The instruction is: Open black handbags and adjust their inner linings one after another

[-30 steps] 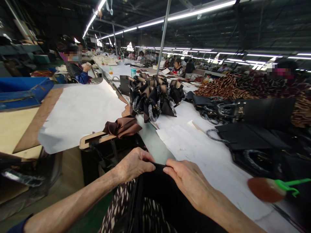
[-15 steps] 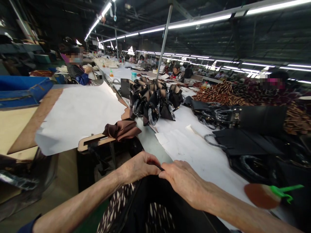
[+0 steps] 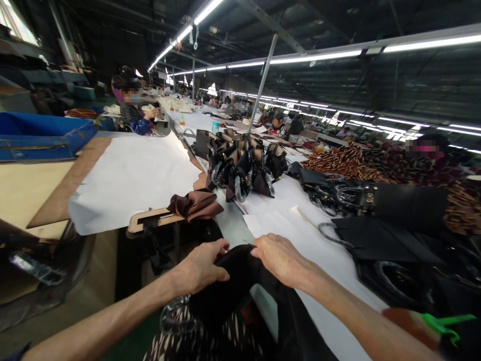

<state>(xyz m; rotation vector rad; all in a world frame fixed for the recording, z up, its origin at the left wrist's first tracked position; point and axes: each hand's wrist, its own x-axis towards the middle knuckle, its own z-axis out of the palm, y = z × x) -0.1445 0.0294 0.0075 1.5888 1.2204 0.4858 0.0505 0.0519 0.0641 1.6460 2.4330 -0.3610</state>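
Note:
A black handbag (image 3: 240, 265) hangs over my lap, its upper edge raised in front of me. My left hand (image 3: 205, 265) is closed on the left part of that edge, thumb on the near side and fingertips behind. With thumb and fingers, my right hand (image 3: 280, 255) pinches the same edge further right. Some of the right fingers are hidden behind the material. Below my left wrist shows a plastic-wrapped handle (image 3: 178, 316), beside my patterned clothing (image 3: 169, 338).
Upright black handbags (image 3: 244, 168) stand on the paper-covered table (image 3: 285, 230). More black bags (image 3: 379, 235) lie at right, near a brown bottle with a green nozzle (image 3: 439, 323). Brown fabric (image 3: 195, 205) rests on a wooden board at left. A person (image 3: 135, 113) sits beyond.
My hands have moved apart along the bag's edge, which has risen between them. A wrapped handle has come into view below my left wrist. The camera view has shifted slightly.

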